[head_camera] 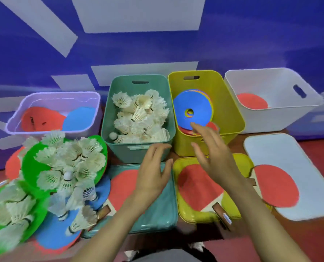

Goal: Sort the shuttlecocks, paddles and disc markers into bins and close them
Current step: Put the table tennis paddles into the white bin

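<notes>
Four bins in a row: lilac bin (12, 120), teal bin (123, 150), yellow bin (231, 114), white bin (271, 118). Three lids just in front, teal lid (157, 220), yellow lid (193, 214), white lid (289, 152), one red paddle (195, 186) on each. Shuttlecocks (138, 114) filling the teal bin; a loose heap (68, 159) far left on two green disc markers (30, 167). Blue disc marker (195, 104) topmost in the yellow bin, at the right hand's (214, 156) fingertips, contact unclear. Left hand (151, 178) above the teal lid, near the teal bin's front wall. Both hands spread, fingers loosely bent, gripping nothing.

We see a left hand (153, 174) and a right hand (212, 154) on bare forearms (108, 231). Below them we make out a plain grey cloth garment (168, 256) (blurred; which piece is unclear).
</notes>
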The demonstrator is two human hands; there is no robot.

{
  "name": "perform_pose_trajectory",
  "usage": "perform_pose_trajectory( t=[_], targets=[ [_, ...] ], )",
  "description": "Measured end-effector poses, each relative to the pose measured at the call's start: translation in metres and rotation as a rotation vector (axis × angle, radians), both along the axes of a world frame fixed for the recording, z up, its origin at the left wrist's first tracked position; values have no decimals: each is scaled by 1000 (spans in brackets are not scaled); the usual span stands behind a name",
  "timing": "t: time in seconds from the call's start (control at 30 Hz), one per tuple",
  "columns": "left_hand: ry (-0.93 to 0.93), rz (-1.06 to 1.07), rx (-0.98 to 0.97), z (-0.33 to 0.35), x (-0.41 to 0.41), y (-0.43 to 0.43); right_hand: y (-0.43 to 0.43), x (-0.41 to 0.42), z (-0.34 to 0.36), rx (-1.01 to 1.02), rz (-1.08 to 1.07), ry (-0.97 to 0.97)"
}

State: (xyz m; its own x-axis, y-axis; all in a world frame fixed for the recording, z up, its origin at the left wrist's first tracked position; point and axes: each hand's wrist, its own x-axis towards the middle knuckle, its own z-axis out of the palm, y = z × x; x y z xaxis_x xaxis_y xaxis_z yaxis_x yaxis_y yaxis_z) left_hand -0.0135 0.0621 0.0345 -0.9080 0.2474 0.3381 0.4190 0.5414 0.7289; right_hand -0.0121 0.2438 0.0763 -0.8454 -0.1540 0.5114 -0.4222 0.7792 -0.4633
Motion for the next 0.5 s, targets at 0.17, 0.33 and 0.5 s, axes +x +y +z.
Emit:
perform_pose_trajectory(
  t=[0.17,0.33,0.5],
  targets=[
    [-374,-6,-257,-44,41,78,95,38,-48,-33,-197,-216],
    [-746,40,-649,-76,76,151,161,57,-121,25,-366,-711],
    [-734,166,-748,-95,98,199,180,56,-153,203,-331,-844]
  ],
)
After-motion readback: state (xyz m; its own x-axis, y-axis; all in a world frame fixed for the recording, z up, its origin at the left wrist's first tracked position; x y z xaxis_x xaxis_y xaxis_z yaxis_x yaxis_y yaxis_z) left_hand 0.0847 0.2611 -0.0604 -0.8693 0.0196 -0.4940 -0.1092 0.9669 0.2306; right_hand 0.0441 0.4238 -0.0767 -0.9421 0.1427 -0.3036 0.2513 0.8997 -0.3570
